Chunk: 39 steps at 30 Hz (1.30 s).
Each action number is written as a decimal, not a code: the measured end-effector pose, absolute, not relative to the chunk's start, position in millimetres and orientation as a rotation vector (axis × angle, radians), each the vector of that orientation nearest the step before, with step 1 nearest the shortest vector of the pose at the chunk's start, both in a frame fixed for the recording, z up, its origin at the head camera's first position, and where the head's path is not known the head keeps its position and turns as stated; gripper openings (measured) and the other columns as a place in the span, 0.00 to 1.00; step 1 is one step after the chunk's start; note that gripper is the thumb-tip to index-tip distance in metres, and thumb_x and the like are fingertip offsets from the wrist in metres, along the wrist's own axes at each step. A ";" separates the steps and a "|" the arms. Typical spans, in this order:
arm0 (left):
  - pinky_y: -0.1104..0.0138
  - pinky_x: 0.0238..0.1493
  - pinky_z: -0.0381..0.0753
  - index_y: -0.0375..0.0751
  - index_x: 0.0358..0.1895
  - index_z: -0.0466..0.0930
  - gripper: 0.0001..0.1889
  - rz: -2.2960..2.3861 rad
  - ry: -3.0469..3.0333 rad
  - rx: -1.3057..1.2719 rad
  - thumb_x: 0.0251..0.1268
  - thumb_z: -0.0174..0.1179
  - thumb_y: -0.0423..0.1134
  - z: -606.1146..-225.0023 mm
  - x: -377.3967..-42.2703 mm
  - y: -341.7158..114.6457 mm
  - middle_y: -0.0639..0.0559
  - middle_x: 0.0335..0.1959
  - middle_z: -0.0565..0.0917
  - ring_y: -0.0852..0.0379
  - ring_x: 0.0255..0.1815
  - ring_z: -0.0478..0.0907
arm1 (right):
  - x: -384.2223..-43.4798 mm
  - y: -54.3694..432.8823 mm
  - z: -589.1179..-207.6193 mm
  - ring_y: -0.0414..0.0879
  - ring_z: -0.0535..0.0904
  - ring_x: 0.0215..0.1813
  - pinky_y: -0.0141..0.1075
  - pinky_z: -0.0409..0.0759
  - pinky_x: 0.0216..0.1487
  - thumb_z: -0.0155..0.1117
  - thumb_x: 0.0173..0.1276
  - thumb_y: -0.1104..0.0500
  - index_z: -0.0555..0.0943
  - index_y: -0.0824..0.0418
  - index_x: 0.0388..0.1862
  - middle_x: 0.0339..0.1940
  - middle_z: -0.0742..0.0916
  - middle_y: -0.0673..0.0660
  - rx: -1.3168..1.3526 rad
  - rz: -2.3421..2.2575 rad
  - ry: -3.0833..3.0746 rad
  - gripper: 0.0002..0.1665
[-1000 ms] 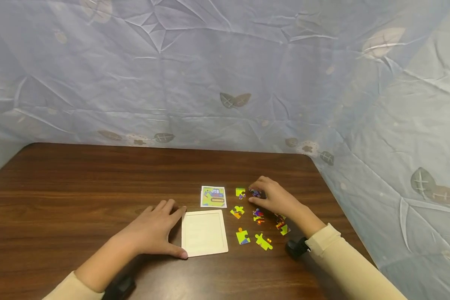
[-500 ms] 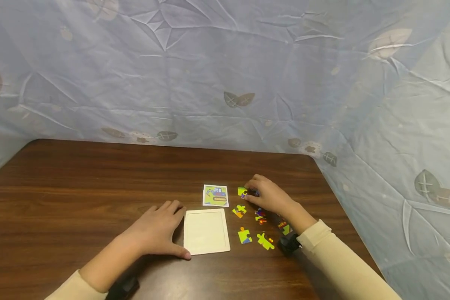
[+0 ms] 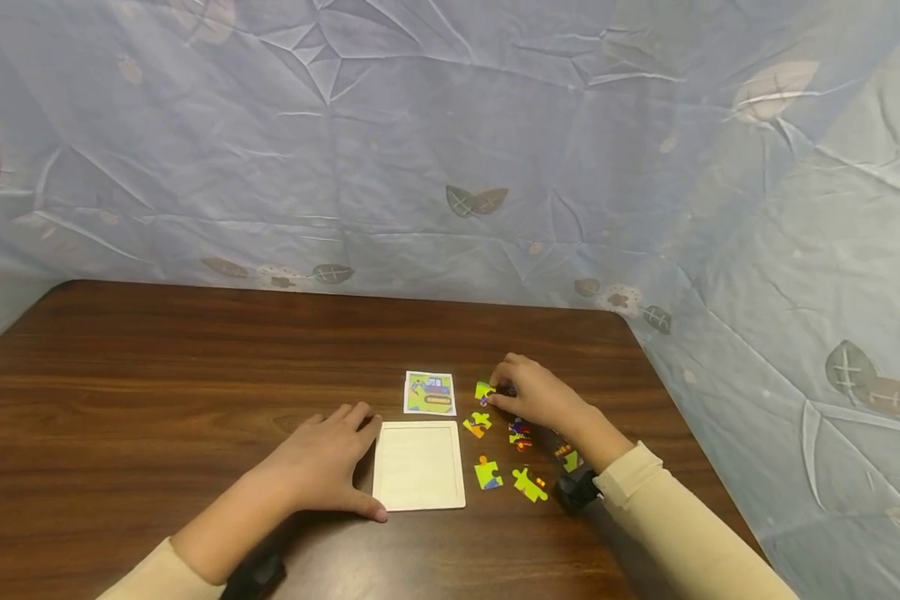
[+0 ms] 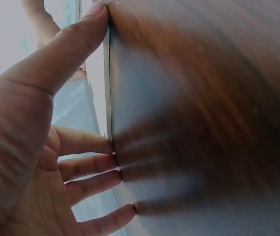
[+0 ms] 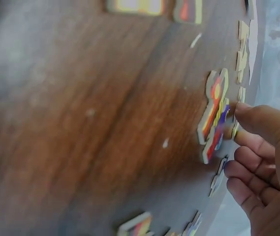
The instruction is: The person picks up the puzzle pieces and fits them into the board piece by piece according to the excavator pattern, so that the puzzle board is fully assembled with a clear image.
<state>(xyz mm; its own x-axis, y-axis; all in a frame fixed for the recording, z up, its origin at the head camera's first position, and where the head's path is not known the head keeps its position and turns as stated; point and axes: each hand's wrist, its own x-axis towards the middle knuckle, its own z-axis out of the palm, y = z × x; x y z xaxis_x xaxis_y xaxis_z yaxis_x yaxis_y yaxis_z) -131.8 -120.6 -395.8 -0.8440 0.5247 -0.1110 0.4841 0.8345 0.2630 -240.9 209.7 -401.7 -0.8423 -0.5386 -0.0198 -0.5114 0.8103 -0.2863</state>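
Observation:
In the head view my left hand (image 3: 322, 462) rests along the left side of a shallow cream puzzle tray (image 3: 418, 467), fingers spread. The left wrist view shows the thumb and index fingertips against the tray's edge (image 4: 108, 93). My right hand (image 3: 536, 396) pinches a green jigsaw piece (image 3: 483, 390) between thumb and index finger, at the top of the loose pieces. A dark blue piece beside it is mostly hidden under that hand. In the right wrist view the other fingers curl loosely, and a red and purple piece (image 5: 213, 115) lies near the thumb.
A square picture card (image 3: 430, 393) lies just beyond the tray. Several loose jigsaw pieces lie right of the tray, among them a green and orange one (image 3: 477, 425) and a plain green one (image 3: 529, 485). A patterned cloth (image 3: 390, 167) hangs behind the brown table (image 3: 195, 358).
My right hand has shifted left from the dark blue piece to the green one, which has turned slightly. The tray has slid a little right and straightened, with my left hand following.

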 end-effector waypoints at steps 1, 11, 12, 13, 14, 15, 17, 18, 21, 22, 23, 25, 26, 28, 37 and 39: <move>0.29 0.68 0.72 0.30 0.75 0.69 0.64 0.336 2.837 0.789 0.43 0.73 0.78 -396.2 -132.0 -120.1 0.36 0.74 0.72 0.33 0.76 0.70 | -241.1 210.6 -402.3 0.42 0.78 0.41 0.39 0.83 0.46 0.73 0.71 0.53 0.87 0.60 0.47 0.43 0.84 0.53 -0.844 -0.410 2.899 0.13; 0.29 0.70 0.70 0.31 0.76 0.68 0.64 0.340 2.815 0.793 0.43 0.72 0.78 -398.1 -134.2 -117.0 0.36 0.76 0.71 0.32 0.78 0.69 | -232.0 207.5 -394.7 0.46 0.82 0.45 0.41 0.86 0.49 0.73 0.71 0.53 0.87 0.62 0.48 0.44 0.84 0.54 -0.901 -0.470 2.933 0.15; 0.30 0.71 0.70 0.31 0.77 0.68 0.64 0.338 2.813 0.790 0.43 0.72 0.78 -398.0 -134.0 -117.0 0.36 0.76 0.71 0.32 0.78 0.68 | -229.5 204.3 -393.0 0.45 0.82 0.46 0.41 0.86 0.49 0.73 0.71 0.53 0.86 0.62 0.48 0.44 0.84 0.54 -0.918 -0.481 2.923 0.15; 0.30 0.71 0.70 0.31 0.77 0.68 0.64 0.335 2.812 0.790 0.43 0.72 0.78 -397.7 -133.6 -117.0 0.36 0.76 0.70 0.32 0.78 0.68 | -226.4 200.6 -391.1 0.45 0.82 0.46 0.41 0.86 0.50 0.73 0.71 0.53 0.86 0.61 0.48 0.44 0.84 0.53 -0.934 -0.490 2.912 0.15; 0.30 0.70 0.70 0.31 0.76 0.68 0.65 0.331 2.813 0.797 0.43 0.72 0.78 -397.4 -133.3 -117.1 0.36 0.76 0.71 0.32 0.78 0.69 | -223.0 196.3 -389.2 0.45 0.83 0.47 0.40 0.87 0.51 0.74 0.71 0.53 0.87 0.61 0.48 0.44 0.84 0.53 -0.954 -0.503 2.898 0.14; 0.30 0.70 0.70 0.31 0.76 0.68 0.65 0.330 2.812 0.800 0.43 0.72 0.79 -397.0 -133.0 -117.3 0.35 0.76 0.71 0.32 0.78 0.69 | -219.3 191.9 -387.8 0.45 0.83 0.47 0.39 0.87 0.51 0.74 0.71 0.53 0.87 0.61 0.48 0.44 0.84 0.53 -0.983 -0.508 2.881 0.14; 0.30 0.70 0.71 0.30 0.76 0.68 0.65 0.327 2.812 0.811 0.43 0.71 0.79 -396.2 -132.5 -117.4 0.35 0.76 0.71 0.32 0.77 0.69 | -211.3 182.0 -385.0 0.44 0.83 0.46 0.37 0.87 0.50 0.74 0.70 0.53 0.87 0.60 0.48 0.44 0.84 0.52 -1.047 -0.515 2.842 0.13; 0.31 0.70 0.71 0.30 0.76 0.68 0.65 0.324 2.812 0.812 0.43 0.71 0.79 -395.8 -132.2 -117.4 0.35 0.76 0.71 0.32 0.77 0.69 | -207.1 176.9 -384.3 0.44 0.84 0.46 0.36 0.87 0.50 0.73 0.71 0.54 0.87 0.60 0.48 0.44 0.85 0.52 -1.076 -0.515 2.820 0.13; 0.31 0.70 0.72 0.30 0.76 0.68 0.65 0.322 2.816 0.814 0.43 0.71 0.79 -396.2 -132.5 -116.8 0.35 0.76 0.71 0.32 0.77 0.69 | -195.0 161.3 -382.8 0.43 0.82 0.43 0.33 0.85 0.46 0.73 0.71 0.54 0.88 0.60 0.48 0.44 0.85 0.52 -1.148 -0.484 2.773 0.13; 0.31 0.70 0.72 0.30 0.76 0.68 0.65 0.319 2.818 0.814 0.43 0.71 0.79 -396.4 -132.4 -116.4 0.35 0.76 0.71 0.33 0.77 0.70 | -191.1 156.3 -382.4 0.43 0.83 0.44 0.32 0.85 0.46 0.72 0.71 0.53 0.88 0.60 0.49 0.45 0.85 0.52 -1.152 -0.466 2.763 0.13; 0.32 0.70 0.72 0.31 0.76 0.68 0.65 0.318 2.819 0.810 0.44 0.71 0.79 -397.1 -132.6 -115.8 0.35 0.76 0.71 0.33 0.77 0.69 | -187.9 151.7 -382.4 0.43 0.83 0.45 0.33 0.85 0.47 0.72 0.72 0.53 0.88 0.60 0.49 0.46 0.85 0.52 -1.163 -0.452 2.753 0.14; 0.32 0.69 0.73 0.31 0.77 0.68 0.65 0.321 2.822 0.810 0.44 0.71 0.79 -398.0 -132.5 -114.9 0.35 0.76 0.71 0.34 0.77 0.69 | -183.1 143.3 -382.8 0.44 0.84 0.48 0.34 0.86 0.50 0.71 0.72 0.53 0.88 0.60 0.49 0.47 0.86 0.52 -1.179 -0.422 2.741 0.14; 0.32 0.70 0.73 0.32 0.77 0.68 0.64 0.318 2.824 0.808 0.44 0.70 0.79 -398.7 -132.3 -114.3 0.36 0.76 0.71 0.34 0.78 0.69 | -181.0 139.5 -383.2 0.44 0.85 0.51 0.35 0.87 0.53 0.71 0.72 0.52 0.88 0.61 0.50 0.48 0.86 0.52 -1.189 -0.410 2.737 0.15; 0.33 0.70 0.73 0.32 0.77 0.68 0.64 0.316 2.824 0.808 0.44 0.71 0.79 -399.2 -131.7 -113.6 0.36 0.76 0.71 0.34 0.78 0.69 | -178.1 133.2 -384.6 0.46 0.85 0.55 0.37 0.87 0.58 0.71 0.73 0.52 0.88 0.61 0.50 0.49 0.87 0.53 -1.195 -0.382 2.726 0.15; 0.34 0.74 0.70 0.32 0.78 0.66 0.64 0.355 2.784 0.803 0.46 0.71 0.78 -399.2 -130.2 -110.3 0.36 0.80 0.67 0.34 0.80 0.67 | -170.4 120.1 -392.7 0.36 0.72 0.37 0.26 0.78 0.38 0.71 0.73 0.51 0.88 0.59 0.48 0.41 0.82 0.50 -1.227 -0.318 2.744 0.14; 0.35 0.74 0.70 0.32 0.78 0.66 0.64 0.350 2.788 0.803 0.46 0.71 0.78 -398.8 -129.9 -110.7 0.36 0.80 0.68 0.34 0.80 0.67 | -170.0 118.5 -393.4 0.36 0.72 0.37 0.26 0.78 0.38 0.71 0.73 0.51 0.88 0.59 0.47 0.40 0.81 0.50 -1.254 -0.313 2.759 0.13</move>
